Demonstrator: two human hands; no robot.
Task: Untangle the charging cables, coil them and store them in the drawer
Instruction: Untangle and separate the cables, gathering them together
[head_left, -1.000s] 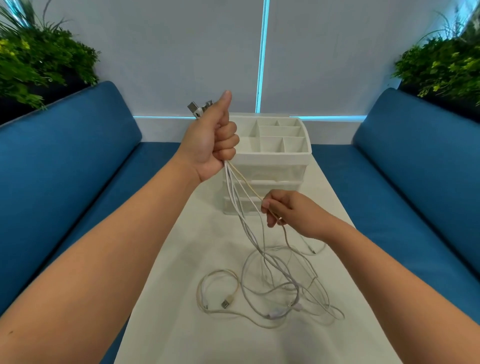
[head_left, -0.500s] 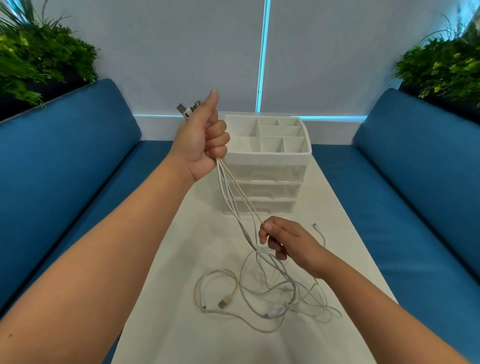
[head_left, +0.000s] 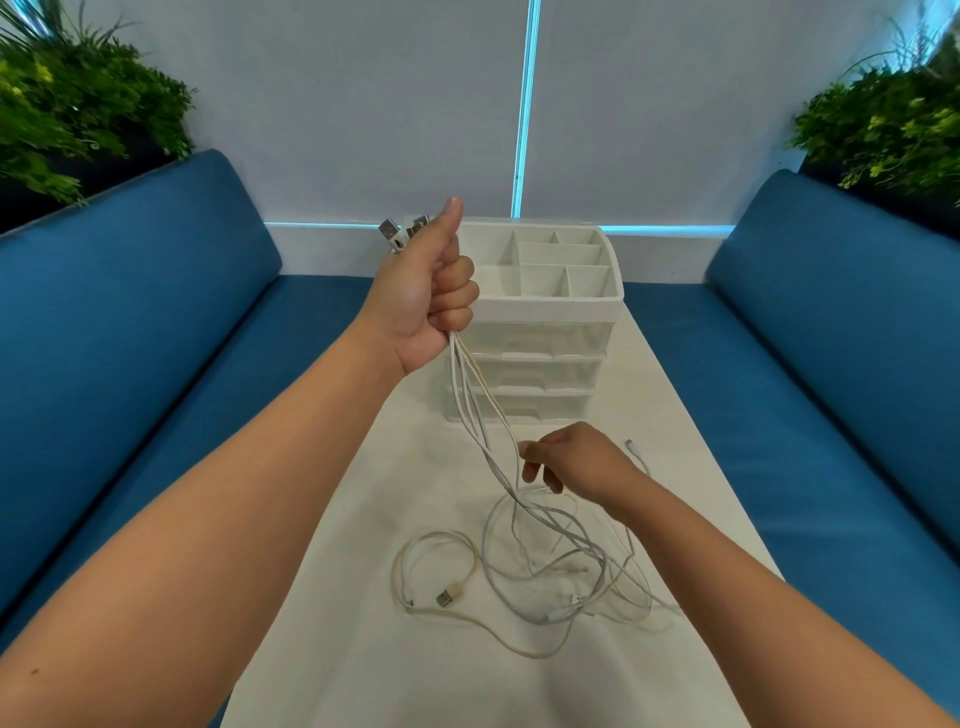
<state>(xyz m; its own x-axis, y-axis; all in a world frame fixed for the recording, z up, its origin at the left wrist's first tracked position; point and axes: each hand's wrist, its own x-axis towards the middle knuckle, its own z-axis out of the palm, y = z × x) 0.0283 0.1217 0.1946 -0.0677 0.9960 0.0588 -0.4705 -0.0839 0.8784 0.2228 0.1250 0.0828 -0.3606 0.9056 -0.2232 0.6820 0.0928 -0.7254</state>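
Note:
My left hand is raised in a fist and grips a bunch of white and beige charging cables just below their USB plugs, which stick out above the fist. The cables hang down to a tangled pile on the white table. Lower and to the right, my right hand pinches one beige strand between thumb and forefinger. Behind both hands stands a white drawer unit with three closed drawers and an open divided tray on top.
A beige cable loop with a USB plug lies at the pile's left. A loose white cable end lies right of my right hand. Blue sofas flank the narrow table, and plants stand behind them.
My right hand has slid down along the beige strand, from in front of the drawers toward the pile. The left hand keeps its grip on the bunch, raised in about the same place.

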